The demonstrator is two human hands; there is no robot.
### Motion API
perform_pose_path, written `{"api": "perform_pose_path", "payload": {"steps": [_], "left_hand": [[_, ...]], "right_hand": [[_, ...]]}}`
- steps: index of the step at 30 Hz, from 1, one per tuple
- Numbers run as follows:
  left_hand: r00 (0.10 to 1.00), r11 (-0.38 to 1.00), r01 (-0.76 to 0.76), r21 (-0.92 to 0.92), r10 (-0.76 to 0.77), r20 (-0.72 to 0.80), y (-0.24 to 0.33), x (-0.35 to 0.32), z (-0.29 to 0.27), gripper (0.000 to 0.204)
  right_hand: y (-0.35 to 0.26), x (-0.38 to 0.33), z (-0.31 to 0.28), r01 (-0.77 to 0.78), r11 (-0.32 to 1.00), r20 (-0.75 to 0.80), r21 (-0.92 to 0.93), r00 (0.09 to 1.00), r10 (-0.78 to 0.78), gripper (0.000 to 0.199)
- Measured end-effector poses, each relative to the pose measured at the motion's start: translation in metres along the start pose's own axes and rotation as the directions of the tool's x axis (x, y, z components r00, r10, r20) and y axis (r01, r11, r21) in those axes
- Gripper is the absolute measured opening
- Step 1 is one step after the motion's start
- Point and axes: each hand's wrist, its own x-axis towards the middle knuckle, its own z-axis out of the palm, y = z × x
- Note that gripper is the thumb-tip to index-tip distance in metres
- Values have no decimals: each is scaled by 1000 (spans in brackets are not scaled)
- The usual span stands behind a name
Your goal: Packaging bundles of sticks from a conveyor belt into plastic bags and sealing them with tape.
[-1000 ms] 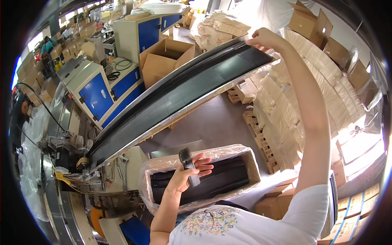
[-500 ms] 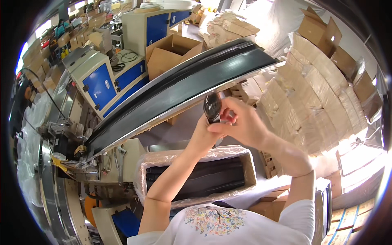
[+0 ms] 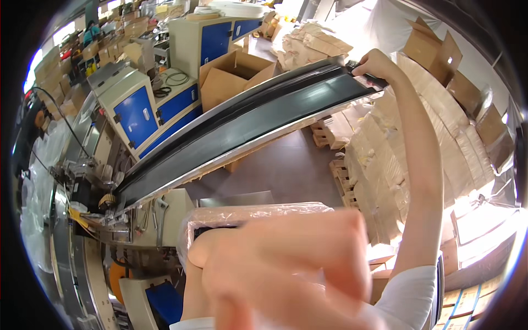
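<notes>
My right hand [image 3: 380,65] reaches out to the far right end of a long dark trough [image 3: 258,121]. Its fingers are bent down and closed on the end of black strips [image 3: 352,67] that run along the trough's back side. A short dark piece shows just under this hand. Close to the camera, my left hand [image 3: 291,253] is large and smeared by motion. Its fingers look bent, but whether they hold anything is hidden. Behind it stands a plastic-lined box [image 3: 258,210], mostly covered by the hand and forearm.
Beyond the trough are an open cardboard box [image 3: 236,77] and grey cabinets with blue doors [image 3: 135,115]. A tall wrapped stack [image 3: 423,148] stands at the right, beside wooden pallets [image 3: 342,179]. Hand tools [image 3: 159,217] lie on a bench by the trough's left end.
Both hands were together before me around a glossy dark object. My right hand has moved away to the trough's far end; my left has come up near the camera. The dark object no longer shows.
</notes>
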Motion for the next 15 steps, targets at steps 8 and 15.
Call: {"api": "perform_pose_path", "payload": {"steps": [8, 15], "left_hand": [[988, 995, 30, 92, -16, -151, 17, -10, 4, 37], [977, 993, 55, 103, -32, -213, 29, -10, 14, 30]], "right_hand": [[1, 17, 29, -65, 988, 16, 141, 998, 63, 25], [4, 12, 31, -174, 947, 151, 272, 979, 136, 32]]}}
